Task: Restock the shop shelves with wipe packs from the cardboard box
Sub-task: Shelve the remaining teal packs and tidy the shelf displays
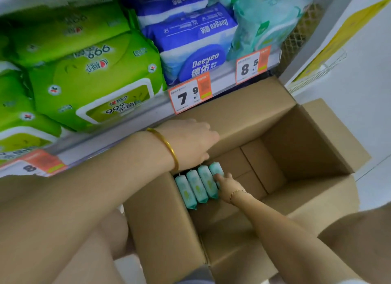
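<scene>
I'm looking at a shop aisle here. The shelf (137, 120) is stacked deep with green packs (95, 78), blue packs (190, 40) and teal packs (264, 23), the same goods side by side. Orange-and-white price tags (190, 92) are clipped along its front edge; I read 7.9 on one, 8.5 on the next. Below it sits an open cardboard box (296, 152) with stock inside.
</scene>
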The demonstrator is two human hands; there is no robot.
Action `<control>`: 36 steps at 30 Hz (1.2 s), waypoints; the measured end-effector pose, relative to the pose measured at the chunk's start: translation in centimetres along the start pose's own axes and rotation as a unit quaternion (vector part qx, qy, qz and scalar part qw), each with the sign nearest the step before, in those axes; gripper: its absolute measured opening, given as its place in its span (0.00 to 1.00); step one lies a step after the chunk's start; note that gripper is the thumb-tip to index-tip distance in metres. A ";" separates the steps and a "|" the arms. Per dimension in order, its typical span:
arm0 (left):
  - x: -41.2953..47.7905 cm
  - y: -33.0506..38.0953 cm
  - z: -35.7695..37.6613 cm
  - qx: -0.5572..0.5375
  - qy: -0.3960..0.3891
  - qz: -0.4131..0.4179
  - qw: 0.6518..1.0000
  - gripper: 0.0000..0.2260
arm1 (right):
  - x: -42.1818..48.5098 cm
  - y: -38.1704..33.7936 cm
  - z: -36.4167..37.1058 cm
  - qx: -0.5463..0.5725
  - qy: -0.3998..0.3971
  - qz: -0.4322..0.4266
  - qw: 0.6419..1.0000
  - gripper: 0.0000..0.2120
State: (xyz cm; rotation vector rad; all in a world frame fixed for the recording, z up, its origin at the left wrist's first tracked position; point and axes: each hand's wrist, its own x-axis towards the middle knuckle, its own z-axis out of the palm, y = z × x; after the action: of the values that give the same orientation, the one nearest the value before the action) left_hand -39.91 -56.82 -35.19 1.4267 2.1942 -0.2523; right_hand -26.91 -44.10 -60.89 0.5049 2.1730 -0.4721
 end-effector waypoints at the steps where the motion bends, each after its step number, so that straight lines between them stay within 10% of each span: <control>1: 0.0 0.0 0.0 0.003 -0.002 -0.002 1.000 0.15 | 0.2 -0.1 0.1 0.001 0.003 0.001 1.000 0.23; 16: 0.5 0.0 0.2 0.003 -0.047 -0.009 0.999 0.17 | -2.8 0.7 -3.1 0.237 0.106 0.099 0.961 0.20; 25: 0.8 2.8 1.5 -0.122 -0.052 0.025 0.991 0.34 | -14.9 -1.2 -13.1 0.647 0.004 0.089 0.758 0.22; 29: 0.2 5.1 1.5 -0.126 0.124 0.013 0.984 0.23 | -19.9 -1.7 -15.6 0.710 -0.036 -0.009 0.704 0.24; 33: -0.9 4.9 -0.4 -0.294 0.216 -0.045 0.930 0.15 | -22.9 -1.0 -16.9 0.682 0.038 -0.082 0.726 0.20; 36: -2.6 4.2 -2.1 -0.576 0.176 -0.078 0.794 0.15 | -23.1 -0.2 -17.8 0.584 0.193 -0.073 0.785 0.19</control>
State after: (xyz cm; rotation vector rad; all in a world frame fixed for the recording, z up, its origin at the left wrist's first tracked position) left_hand -35.99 -56.26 -31.63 0.5787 2.0177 1.2002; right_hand -25.33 -39.90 -32.04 1.1551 2.0522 -1.9890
